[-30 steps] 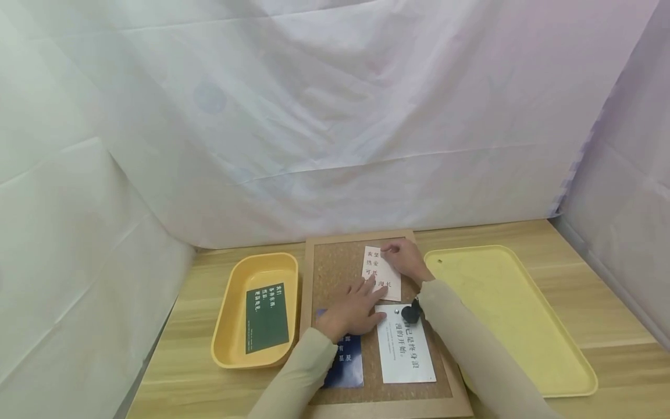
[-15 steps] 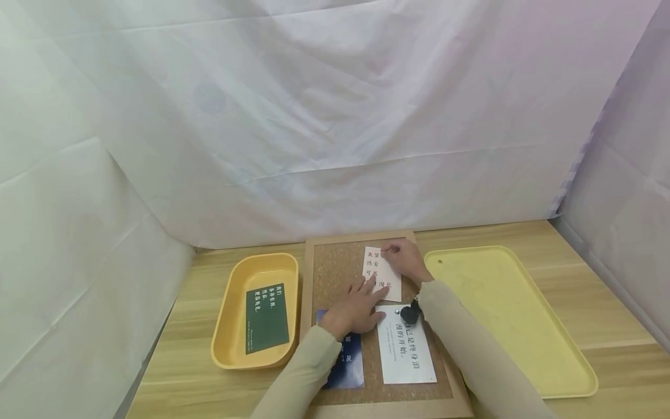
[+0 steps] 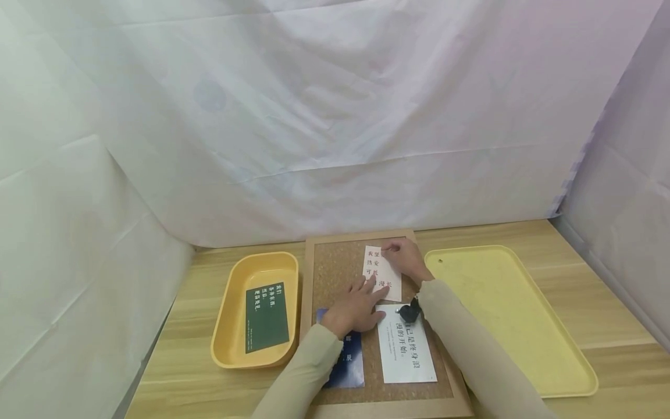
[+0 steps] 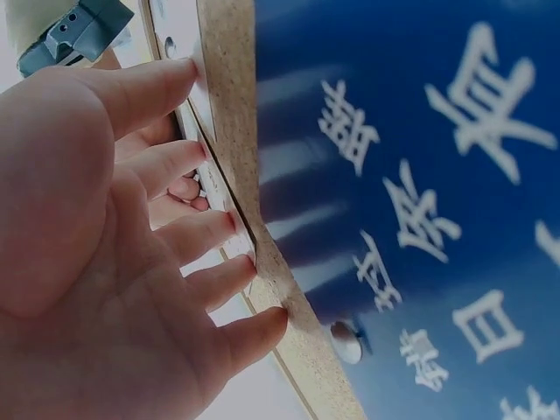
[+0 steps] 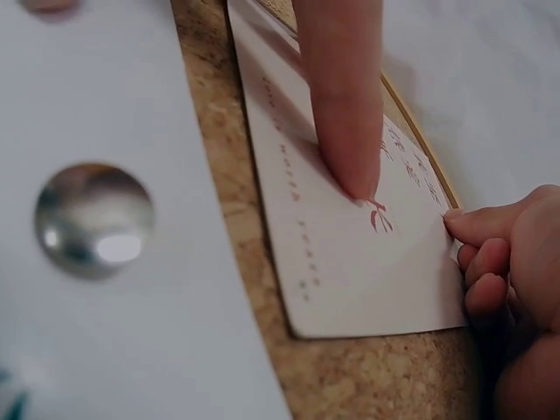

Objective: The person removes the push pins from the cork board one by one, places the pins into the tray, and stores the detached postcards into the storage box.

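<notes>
My left hand [image 3: 356,308] lies with its fingers spread on the framed corkboard [image 3: 337,267], fingertips pressing the lower part of a white card with red characters [image 3: 384,272]. In the right wrist view, one left finger [image 5: 346,131] points straight down onto that card. My right hand [image 3: 408,259] has its fingers curled and pinches at the card's upper part; what lies under its fingertips is hidden. Below are a white card with dark characters [image 3: 408,361], bearing a silver thumbtack [image 5: 94,220], and a blue card [image 3: 352,372], partly under the left forearm, with another thumbtack [image 4: 346,341].
Left of the board stands a yellow-orange tub [image 3: 222,337] with a green card [image 3: 267,317] inside. A flat pale-yellow tray [image 3: 502,314] lies to the right, partly beneath the right sleeve. White cloth [image 3: 335,145] hangs behind the wooden table [image 3: 167,372].
Both hands stay in nearly the same place on the card. Only slight shifts of the wrists show, and the cards and containers have not moved noticeably.
</notes>
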`<state>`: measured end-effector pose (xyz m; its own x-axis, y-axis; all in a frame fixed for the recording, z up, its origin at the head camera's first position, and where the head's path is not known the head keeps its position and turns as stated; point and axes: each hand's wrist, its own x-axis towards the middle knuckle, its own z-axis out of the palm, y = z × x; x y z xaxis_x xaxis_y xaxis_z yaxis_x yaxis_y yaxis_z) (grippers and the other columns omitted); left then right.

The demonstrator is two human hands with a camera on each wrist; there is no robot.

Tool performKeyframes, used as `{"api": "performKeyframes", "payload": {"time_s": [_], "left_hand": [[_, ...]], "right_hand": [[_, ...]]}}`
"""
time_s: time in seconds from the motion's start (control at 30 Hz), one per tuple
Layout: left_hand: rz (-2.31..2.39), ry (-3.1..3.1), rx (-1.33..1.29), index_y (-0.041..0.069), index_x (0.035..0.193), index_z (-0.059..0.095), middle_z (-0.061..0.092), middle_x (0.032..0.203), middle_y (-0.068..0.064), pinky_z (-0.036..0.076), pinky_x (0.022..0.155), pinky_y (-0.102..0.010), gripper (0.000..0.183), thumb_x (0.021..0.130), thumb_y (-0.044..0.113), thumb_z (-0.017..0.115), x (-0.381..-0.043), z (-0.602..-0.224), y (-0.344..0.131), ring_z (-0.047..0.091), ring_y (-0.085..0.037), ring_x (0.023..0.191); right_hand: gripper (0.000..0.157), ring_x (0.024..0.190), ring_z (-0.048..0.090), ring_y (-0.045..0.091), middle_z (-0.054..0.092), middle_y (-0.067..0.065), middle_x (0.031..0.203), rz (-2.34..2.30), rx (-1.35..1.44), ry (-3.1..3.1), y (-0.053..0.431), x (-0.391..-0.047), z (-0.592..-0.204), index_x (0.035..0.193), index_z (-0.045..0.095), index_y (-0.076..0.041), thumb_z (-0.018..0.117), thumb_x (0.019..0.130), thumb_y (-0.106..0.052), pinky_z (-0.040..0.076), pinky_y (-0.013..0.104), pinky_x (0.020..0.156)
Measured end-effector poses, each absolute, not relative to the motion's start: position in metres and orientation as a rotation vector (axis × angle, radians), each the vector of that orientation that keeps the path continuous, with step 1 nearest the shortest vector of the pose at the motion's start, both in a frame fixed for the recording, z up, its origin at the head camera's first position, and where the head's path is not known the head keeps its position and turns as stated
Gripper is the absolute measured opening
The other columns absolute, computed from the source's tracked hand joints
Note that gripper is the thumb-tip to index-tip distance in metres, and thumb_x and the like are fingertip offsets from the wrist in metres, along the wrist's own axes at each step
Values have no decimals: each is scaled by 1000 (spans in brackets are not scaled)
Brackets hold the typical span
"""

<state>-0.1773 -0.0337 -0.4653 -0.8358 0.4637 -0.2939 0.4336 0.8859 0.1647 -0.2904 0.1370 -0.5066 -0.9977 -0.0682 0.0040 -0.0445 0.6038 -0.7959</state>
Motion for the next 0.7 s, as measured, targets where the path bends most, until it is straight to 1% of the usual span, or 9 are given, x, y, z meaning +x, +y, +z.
{"api": "performKeyframes", "payload": {"time_s": [0.37, 0.7], "left_hand": [[151, 2707, 636, 33, 154, 35, 20, 165, -2, 19, 123, -46, 56, 101, 43, 50, -175, -459, -32, 17, -26, 152], [157, 2698, 638, 31, 155, 35, 19, 166, -4, 18, 123, -47, 56, 102, 42, 49, -175, -459, -30, 16, -27, 153]], "right_hand": [[17, 109, 62, 35, 69, 18, 116, -1417, -146, 2785, 138, -288, -503, 106, 74, -5, 63, 93, -10, 47, 52, 98], [17, 105, 63, 34, 70, 17, 111, -1420, -149, 2781, 139, -289, -503, 105, 74, -4, 63, 92, -11, 48, 50, 96]]}}
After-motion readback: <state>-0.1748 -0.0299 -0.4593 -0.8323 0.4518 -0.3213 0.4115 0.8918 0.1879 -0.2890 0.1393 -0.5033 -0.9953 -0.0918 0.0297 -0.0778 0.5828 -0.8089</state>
